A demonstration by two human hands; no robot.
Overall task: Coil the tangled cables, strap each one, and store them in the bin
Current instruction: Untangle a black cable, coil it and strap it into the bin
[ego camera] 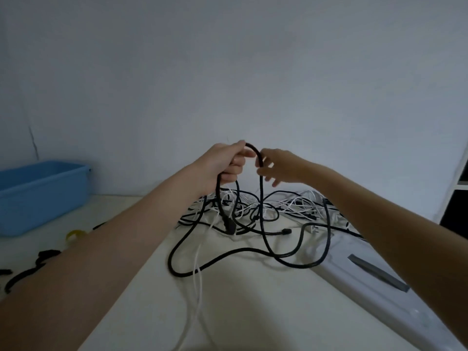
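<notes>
Left hand point(225, 160) grips a black cable point(255, 150); right hand point(281, 165) pinches it. One blue bin point(38, 196), its contents hidden, stands on the table point(253, 300).

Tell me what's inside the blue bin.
From this angle the blue bin shows only its pale inner walls near the rim; no cable is visible inside. Its floor is hidden behind the front wall, so whether anything lies at the bottom cannot be told.
</notes>
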